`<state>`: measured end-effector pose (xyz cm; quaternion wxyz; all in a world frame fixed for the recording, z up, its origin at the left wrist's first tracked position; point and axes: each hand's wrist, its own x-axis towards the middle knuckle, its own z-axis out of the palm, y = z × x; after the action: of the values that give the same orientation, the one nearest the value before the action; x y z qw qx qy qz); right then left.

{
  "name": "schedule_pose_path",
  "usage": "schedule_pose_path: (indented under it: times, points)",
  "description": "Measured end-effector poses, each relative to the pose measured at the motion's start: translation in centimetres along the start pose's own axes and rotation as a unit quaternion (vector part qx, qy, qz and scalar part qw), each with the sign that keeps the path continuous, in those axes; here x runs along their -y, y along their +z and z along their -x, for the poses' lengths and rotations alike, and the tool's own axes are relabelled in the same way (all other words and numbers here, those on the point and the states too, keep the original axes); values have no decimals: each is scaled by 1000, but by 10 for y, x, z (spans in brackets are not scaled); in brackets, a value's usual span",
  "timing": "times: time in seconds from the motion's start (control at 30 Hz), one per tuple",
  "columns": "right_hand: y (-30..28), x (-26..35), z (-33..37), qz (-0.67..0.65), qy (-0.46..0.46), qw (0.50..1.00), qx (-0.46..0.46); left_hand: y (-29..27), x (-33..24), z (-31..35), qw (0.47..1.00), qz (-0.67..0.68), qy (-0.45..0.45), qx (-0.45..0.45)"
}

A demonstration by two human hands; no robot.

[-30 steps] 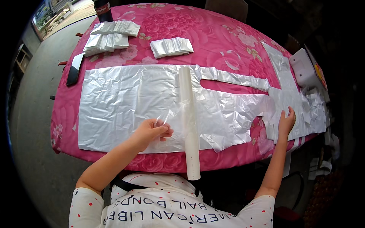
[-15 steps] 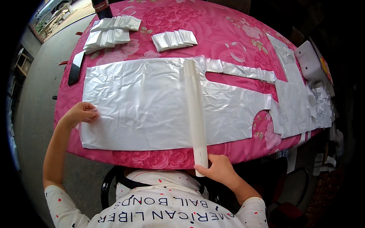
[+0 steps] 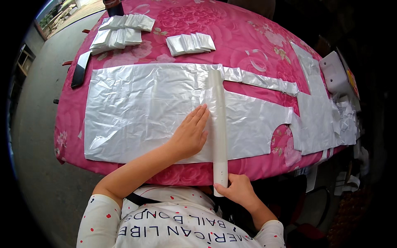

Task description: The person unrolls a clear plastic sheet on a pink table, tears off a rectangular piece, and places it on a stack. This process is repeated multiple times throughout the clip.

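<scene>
A white plastic carrier bag point(image 3: 124, 107) lies spread flat across the table, its cut-out handles toward the right. Across it, just left of the handles, rests a long whitish tube point(image 3: 220, 132) whose near end juts past the table's front edge. My right hand point(image 3: 239, 189) is closed round that near end. My left hand point(image 3: 191, 131) lies flat on the bag beside the tube's left side, fingers stretched out and pointing away from me.
Folded bag bundles point(image 3: 120, 35) lie at the back left, with another bundle point(image 3: 191, 44) near the back middle. A black phone point(image 3: 81, 69) and a dark bottle point(image 3: 113, 8) are on the left. More bags point(image 3: 320, 120) and a white container point(image 3: 334, 70) sit at the right.
My left hand has let go of the bag's left edge and moved right, to lie flat beside the tube. My right hand still grips the tube's near end.
</scene>
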<state>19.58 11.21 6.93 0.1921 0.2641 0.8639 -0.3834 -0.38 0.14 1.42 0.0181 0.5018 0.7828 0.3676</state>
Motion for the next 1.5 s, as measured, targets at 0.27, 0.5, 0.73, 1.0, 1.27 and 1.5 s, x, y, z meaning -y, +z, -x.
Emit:
schedule_pose_path:
  times: [0.27, 0.5, 0.73, 1.0, 1.27, 1.5]
  points:
    - [-35, 13, -32, -6, -26, 996, 79, 22, 3, -2, 987, -154, 3, 49]
    - [-87, 52, -178, -41, -51, 997, -35, 21, -3, -8, 983, -174, 12, 58]
    - [-90, 52, -248, -600, -83, 796, -1, 22, -1, -6, 981, -184, -6, 62]
    - [-218, -61, -272, -824, -280, 484, -90, 22, -3, -7, 983, -172, 2, 63]
    - [-208, 82, -173, -577, -354, 685, -270, 23, 0, -4, 983, -178, -4, 47]
    - [43, 223, -184, -62, -480, 866, -127, 34, 7, 1, 981, -188, 49, -26]
